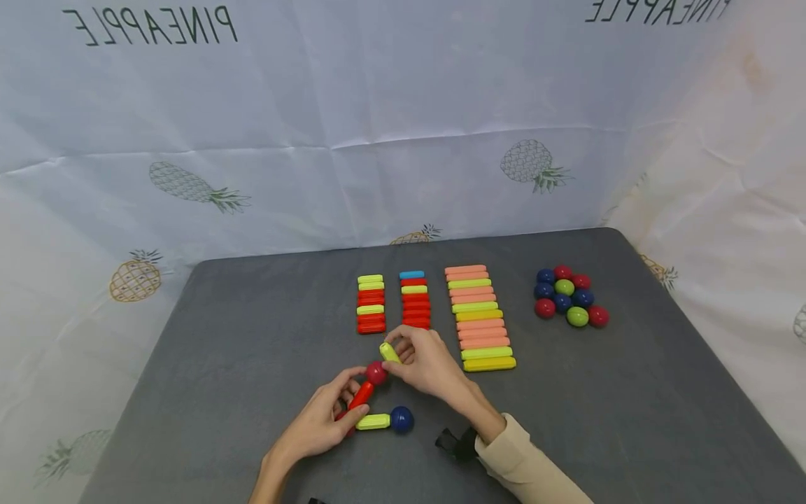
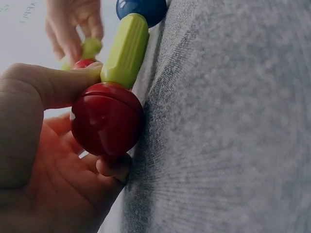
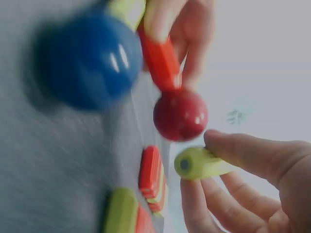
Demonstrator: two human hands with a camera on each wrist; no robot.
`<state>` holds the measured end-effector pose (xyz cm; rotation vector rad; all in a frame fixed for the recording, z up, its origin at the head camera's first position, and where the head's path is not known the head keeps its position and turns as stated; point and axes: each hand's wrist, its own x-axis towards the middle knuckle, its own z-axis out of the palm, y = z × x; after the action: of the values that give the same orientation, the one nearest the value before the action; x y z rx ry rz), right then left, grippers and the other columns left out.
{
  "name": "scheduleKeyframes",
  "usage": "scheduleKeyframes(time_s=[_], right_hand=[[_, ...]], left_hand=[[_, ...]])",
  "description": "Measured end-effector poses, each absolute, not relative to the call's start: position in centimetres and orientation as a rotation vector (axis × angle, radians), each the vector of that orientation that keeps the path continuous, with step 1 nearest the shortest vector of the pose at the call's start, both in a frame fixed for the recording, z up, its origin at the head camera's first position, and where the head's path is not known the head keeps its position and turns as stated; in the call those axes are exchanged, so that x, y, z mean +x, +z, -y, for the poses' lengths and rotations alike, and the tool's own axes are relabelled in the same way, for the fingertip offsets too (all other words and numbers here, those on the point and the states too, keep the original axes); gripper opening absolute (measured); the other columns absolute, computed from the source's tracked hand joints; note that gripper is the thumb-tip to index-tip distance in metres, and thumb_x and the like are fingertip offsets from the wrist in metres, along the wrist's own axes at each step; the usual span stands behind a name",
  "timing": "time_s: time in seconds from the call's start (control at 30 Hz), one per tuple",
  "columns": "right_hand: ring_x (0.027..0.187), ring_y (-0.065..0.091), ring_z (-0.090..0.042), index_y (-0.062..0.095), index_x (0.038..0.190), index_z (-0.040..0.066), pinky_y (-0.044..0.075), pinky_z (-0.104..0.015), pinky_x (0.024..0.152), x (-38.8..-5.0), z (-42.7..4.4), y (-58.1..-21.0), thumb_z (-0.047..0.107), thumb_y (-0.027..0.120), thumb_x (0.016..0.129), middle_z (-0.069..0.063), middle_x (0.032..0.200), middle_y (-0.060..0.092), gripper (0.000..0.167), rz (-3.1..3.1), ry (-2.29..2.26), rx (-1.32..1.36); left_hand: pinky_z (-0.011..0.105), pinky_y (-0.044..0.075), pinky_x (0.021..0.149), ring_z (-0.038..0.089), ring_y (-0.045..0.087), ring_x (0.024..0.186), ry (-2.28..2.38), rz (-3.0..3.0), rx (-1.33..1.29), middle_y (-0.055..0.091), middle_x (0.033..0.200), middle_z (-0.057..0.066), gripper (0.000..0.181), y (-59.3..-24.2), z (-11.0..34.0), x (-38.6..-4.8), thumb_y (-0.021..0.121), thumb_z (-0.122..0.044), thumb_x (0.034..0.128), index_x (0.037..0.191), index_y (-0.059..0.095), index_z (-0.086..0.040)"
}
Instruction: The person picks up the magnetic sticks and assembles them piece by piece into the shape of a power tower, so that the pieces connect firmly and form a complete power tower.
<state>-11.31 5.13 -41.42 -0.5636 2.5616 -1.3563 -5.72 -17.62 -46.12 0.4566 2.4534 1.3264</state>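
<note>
Left hand gripping the ball-and-rod chain, right hand pinching a lime rod beside its red ball, we could unseat that ball pushing crooked.

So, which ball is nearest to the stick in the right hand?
The red ball on the far end of the red stick at the left hand; all others are farther.

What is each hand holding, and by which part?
Right hand: a yellow-green rod, pinched across its sides. Left hand: the joined rod-and-ball piece, held at its corner red ball.
</note>
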Motion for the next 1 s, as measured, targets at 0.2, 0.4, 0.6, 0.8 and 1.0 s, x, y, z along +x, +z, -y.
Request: scheduleKeyframes(time_s=[0.2,0.4,0.6,0.8,1.0], right_hand=[[0.068,0.066,-0.01,0.069,0.108,0.002,0.054,-0.017,0.064,-9.6,-6.4,-42.0,0.013,0.084,0.084,-0.005,0.083,0.072,0.031,-2.391,-1.444,-0.491],[0.067,0.065,-0.009,0.07,0.108,0.002,0.053,-0.018,0.062,-9.2,-6.4,-43.0,0.012,0.084,0.084,-0.005,0.082,0.072,0.03,-2.343,-1.437,-0.492],[0.065,0.066,-0.009,0.069,0.112,0.0,0.053,-0.017,0.062,-9.0,-6.1,-43.3,0.014,0.083,0.085,-0.005,0.08,0.073,0.033,-2.307,-1.434,-0.501],[0.066,0.066,-0.009,0.071,0.114,-0.003,0.053,-0.016,0.062,-8.8,-6.0,-43.4,0.014,0.084,0.085,-0.005,0.081,0.074,0.036,-2.319,-1.403,-0.506],[0.066,0.065,-0.008,0.073,0.116,-0.004,0.054,-0.016,0.063,-8.9,-5.8,-43.6,0.015,0.085,0.084,-0.004,0.08,0.074,0.04,-2.32,-1.383,-0.519]], left_hand=[[0.022,0.05,0.061,0.002,0.058,0.076,1.345,-2.455,0.459,0.062,0.101,0.004,0.054,-46.1,17.6,-5.7,0.068,-0.02,0.0986,0.146,0.044,-0.01],[0.022,0.05,0.061,0.002,0.059,0.076,1.354,-2.45,0.446,0.062,0.102,0.005,0.057,-46.2,17.5,-5.7,0.068,-0.021,0.0991,0.148,0.041,-0.011],[0.022,0.05,0.059,0.002,0.059,0.075,1.378,-2.455,0.441,0.063,0.101,0.005,0.059,-46.3,17.4,-5.8,0.068,-0.02,0.0992,0.15,0.038,-0.011],[0.022,0.05,0.059,0.002,0.059,0.076,1.388,-2.459,0.424,0.063,0.1,0.005,0.061,-46.3,17.3,-5.8,0.068,-0.019,0.0985,0.15,0.038,-0.012],[0.022,0.051,0.058,0.001,0.059,0.075,1.401,-2.458,0.437,0.064,0.099,0.005,0.059,-46.4,17.3,-5.9,0.069,-0.019,0.0982,0.149,0.041,-0.011]])
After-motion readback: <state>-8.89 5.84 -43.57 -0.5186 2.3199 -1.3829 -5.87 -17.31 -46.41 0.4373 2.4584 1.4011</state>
